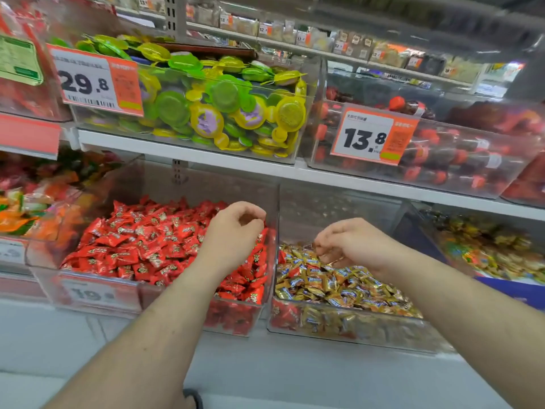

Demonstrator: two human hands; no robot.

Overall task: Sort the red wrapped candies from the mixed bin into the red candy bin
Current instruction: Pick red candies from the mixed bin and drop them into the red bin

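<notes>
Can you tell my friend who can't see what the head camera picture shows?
Two bare hands reach into clear shop bins: the left hand hovers over the red candy bin, and the right hand picks among gold wrappers in the mixed bin. Above sit green and yellow sweets with price tags.

Reds, golds and greens around the clear red candy bin (88, 293)

It holds red wrapped candies (141, 243); right of it, gold-and-blue wrappers fill the mixed bin (348, 329); above it, green and yellow cups (224, 104) behind an orange-and-white price tag (94, 81).
</notes>
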